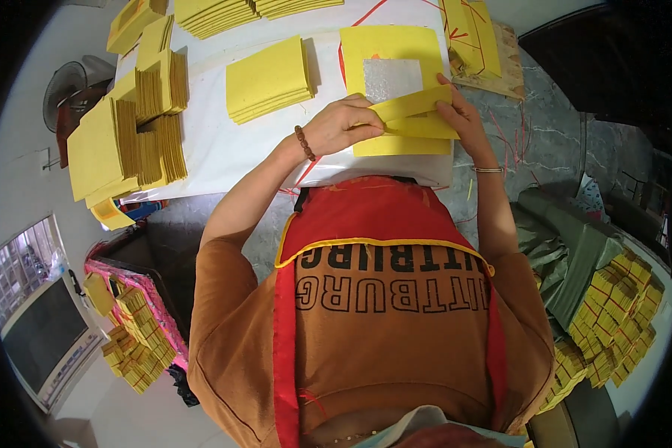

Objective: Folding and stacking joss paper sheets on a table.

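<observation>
A folded strip of yellow paper (418, 128) is held between my two hands. My left hand (340, 128) pinches its left end, thumb and fingers closed. At the other end my right hand (464, 119) grips it, with the thumb on top and the fingers partly hidden behind the paper. Under the strip, larger yellow sheets (388, 43) lie flat near the table's right edge. A silvery square (392, 77) shows on the top sheet, partly covered by the strip. Left of it sits a neat stack of folded yellow paper (269, 78).
The white-covered table (205, 160) carries thick yellow paper piles (101, 149) along its left side and more stacks (216, 15) at the far edge. Tied yellow bundles (612, 313) stand at the lower right. A fan (66, 86) is at the left. Red string (517, 142) lies on the floor.
</observation>
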{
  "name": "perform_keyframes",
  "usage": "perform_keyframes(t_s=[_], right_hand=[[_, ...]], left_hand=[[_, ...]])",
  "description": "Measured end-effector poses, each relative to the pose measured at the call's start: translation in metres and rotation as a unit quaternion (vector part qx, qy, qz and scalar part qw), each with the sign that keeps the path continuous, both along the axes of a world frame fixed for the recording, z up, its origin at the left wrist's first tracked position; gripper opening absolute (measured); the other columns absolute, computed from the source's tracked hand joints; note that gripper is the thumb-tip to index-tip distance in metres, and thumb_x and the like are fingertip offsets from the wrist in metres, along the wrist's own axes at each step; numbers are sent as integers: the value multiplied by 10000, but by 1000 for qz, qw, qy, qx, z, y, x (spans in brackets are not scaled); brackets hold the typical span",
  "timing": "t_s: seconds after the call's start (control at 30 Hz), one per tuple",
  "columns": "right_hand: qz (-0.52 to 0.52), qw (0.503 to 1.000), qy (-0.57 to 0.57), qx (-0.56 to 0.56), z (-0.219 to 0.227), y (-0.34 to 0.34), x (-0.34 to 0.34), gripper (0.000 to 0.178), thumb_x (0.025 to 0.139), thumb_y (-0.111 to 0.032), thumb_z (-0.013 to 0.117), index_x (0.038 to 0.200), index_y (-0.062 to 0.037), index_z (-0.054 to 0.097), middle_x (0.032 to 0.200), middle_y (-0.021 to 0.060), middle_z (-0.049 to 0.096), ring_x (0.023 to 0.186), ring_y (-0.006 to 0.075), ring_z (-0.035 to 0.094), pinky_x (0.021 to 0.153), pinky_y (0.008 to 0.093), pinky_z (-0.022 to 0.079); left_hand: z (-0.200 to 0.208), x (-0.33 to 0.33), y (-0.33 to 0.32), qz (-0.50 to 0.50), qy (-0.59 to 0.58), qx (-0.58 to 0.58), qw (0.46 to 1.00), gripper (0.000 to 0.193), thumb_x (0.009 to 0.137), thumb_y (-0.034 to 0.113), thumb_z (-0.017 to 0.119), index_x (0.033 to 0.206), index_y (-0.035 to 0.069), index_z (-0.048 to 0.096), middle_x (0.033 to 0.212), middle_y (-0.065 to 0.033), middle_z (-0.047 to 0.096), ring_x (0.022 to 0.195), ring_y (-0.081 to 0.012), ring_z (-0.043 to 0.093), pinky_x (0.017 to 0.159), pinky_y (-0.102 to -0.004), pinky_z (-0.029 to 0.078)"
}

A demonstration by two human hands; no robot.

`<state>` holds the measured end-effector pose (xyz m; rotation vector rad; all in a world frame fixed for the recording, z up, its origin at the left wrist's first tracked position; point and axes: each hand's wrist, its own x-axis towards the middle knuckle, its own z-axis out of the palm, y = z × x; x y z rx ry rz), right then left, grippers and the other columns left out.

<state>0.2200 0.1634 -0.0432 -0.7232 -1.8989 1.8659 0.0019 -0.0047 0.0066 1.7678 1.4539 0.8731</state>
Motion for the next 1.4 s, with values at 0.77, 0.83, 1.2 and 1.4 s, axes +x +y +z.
perform_keyframes(t_s=[0.77, 0.83, 1.2, 1.4], right_hand=[[13, 999, 12, -40, -3, 5, 2, 512, 949, -294, 452, 1354, 10, 375, 1385, 78, 398, 1262, 152, 348, 1049, 270, 240], [6, 999, 18, -47, -6, 5, 3, 486, 949, -290, 452, 1330, 9, 412, 1388, 87, 399, 1258, 149, 348, 1047, 276, 243], [45, 996, 74, -21, -13, 6, 4, 468, 842, -160, 581, 1273, -10, 480, 1432, 95, 342, 1310, 185, 319, 1039, 298, 267], [-23, 999, 36, 18, -6, -4, -7, 442, 841, -110, 612, 1256, -9, 498, 1286, 54, 494, 1150, 127, 449, 962, 275, 360]], left_hand=[[3, -7, 3, 19, -141, -177, 974, 113, 767, 92, 613, 827, 9, 660, 792, -48, 582, 729, -133, 547, 667, -256, 448], [4, -6, 3, 23, -142, -176, 974, 106, 768, 87, 607, 820, 9, 658, 793, -47, 580, 732, -130, 546, 665, -257, 448], [-16, -3, 0, 132, -150, -26, 979, 76, 787, 81, 558, 830, 20, 548, 828, -55, 577, 692, -142, 537, 607, -291, 426], [1, 4, -5, 162, -34, -56, 985, 207, 813, 160, 604, 965, 52, 514, 849, -69, 585, 702, -182, 553, 637, -316, 445]])
